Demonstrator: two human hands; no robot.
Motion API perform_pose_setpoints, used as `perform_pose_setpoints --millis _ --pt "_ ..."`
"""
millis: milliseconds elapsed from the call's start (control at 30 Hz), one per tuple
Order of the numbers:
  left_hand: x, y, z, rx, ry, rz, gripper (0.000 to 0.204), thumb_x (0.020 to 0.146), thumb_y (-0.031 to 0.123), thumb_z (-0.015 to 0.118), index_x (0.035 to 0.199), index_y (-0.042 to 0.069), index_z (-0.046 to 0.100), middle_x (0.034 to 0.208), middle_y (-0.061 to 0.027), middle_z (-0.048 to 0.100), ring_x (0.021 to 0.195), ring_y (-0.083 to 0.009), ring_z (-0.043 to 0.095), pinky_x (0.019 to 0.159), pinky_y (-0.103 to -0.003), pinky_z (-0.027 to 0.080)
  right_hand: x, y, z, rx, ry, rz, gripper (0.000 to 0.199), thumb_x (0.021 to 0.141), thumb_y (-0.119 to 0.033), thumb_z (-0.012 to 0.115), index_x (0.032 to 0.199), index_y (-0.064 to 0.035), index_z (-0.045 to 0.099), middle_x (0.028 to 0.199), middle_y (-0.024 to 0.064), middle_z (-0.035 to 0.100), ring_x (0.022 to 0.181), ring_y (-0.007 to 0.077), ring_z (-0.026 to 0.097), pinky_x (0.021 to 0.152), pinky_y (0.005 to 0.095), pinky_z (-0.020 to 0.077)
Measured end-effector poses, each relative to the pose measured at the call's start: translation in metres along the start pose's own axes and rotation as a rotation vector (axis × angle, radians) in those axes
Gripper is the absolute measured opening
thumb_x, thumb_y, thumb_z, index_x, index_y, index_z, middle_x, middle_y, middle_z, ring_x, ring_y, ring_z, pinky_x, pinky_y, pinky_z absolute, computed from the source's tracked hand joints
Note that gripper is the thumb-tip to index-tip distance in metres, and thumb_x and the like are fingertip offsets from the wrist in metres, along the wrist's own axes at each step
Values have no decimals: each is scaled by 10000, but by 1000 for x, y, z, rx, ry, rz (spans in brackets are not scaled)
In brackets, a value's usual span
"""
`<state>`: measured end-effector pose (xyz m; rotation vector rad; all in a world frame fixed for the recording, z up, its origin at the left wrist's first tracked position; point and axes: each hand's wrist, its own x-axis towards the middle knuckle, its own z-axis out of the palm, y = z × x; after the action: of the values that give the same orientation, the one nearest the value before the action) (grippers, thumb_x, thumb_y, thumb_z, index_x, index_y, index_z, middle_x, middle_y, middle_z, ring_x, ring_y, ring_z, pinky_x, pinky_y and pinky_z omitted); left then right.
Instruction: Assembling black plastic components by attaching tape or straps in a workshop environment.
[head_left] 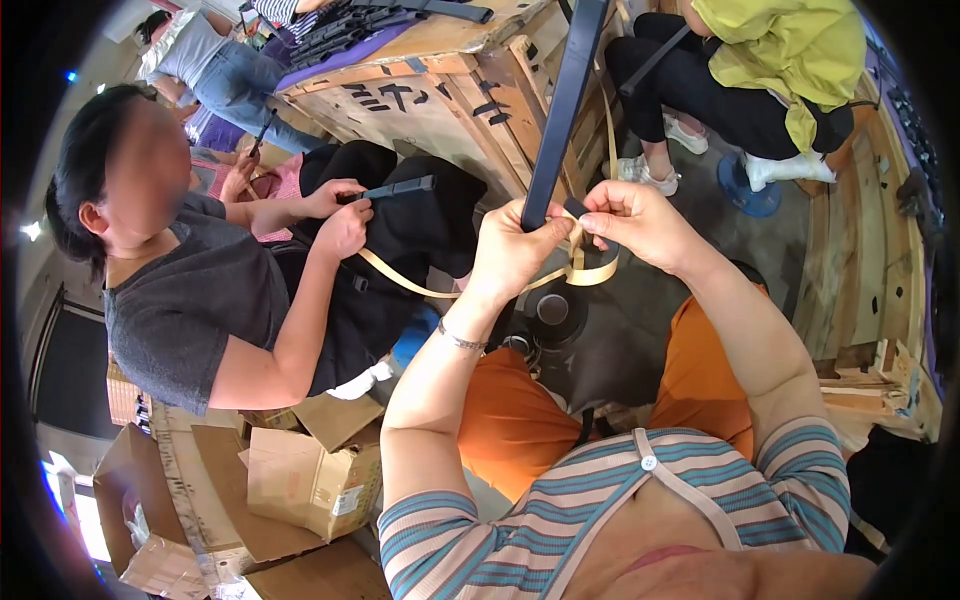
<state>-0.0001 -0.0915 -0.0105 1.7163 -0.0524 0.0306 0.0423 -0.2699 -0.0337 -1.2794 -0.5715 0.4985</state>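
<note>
In my left hand (520, 250) I grip a long, flat dark strap (566, 110) that points upward, away from me. My right hand (640, 228) is raised close beside it, thumb and fingers pinched together at a pale yellow strip (597, 272). This strip curls in a loop below my fingers. A short black end (576, 207) shows between the two hands; I cannot tell what it belongs to. Part of the yellow strip also runs up behind the dark strap.
At left a seated co-worker (215, 290) holds a similar dark strap (400, 188). A wooden crate (420, 110) stands ahead. Another person (780, 60) sits at the far right beside a wooden wall (870, 240). Cardboard boxes (300, 480) lie at lower left.
</note>
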Motion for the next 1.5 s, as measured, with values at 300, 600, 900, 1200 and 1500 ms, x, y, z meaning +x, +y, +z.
perform_pose_setpoints --millis 300,600,900,1200,1500 --pt "4 0 1 118 15 -99 48 756 46 650 742 17 614 621 39 555 576 -4 458 510 -167 371 -2 -1 -2 -33 -125 62 133 857 -117 589 876 12 614 807 -15 561 715 44 511 641 202 398" --pt "-6 4 -2 83 -117 -64 69 799 67 642 801 24 587 614 53 512 477 -17 427 418 -175 339 -5 -11 -3 282 -37 -17 106 849 -139 491 813 -40 501 831 89 600 633 125 600 550 234 471" --pt "-13 -19 -40 80 -165 -144 377 925 362 454 765 27 516 452 22 374 369 -49 309 359 -193 254 3 -8 -25 37 127 -149 159 895 -170 506 801 -42 512 716 9 507 570 66 488 483 206 411" --pt "-19 -19 -42 98 -165 -116 382 939 341 426 727 29 489 439 12 366 355 -59 295 358 -199 251 10 -8 -4 24 144 -137 226 913 -225 515 796 -34 546 614 -51 425 455 1 322 386 172 254" --pt "-24 -14 -42 121 -147 -160 400 902 371 503 698 27 498 499 31 407 446 -44 364 420 -206 284 10 -7 9 -161 265 -268 182 875 -180 583 775 -30 560 623 -66 455 577 3 378 495 182 326"
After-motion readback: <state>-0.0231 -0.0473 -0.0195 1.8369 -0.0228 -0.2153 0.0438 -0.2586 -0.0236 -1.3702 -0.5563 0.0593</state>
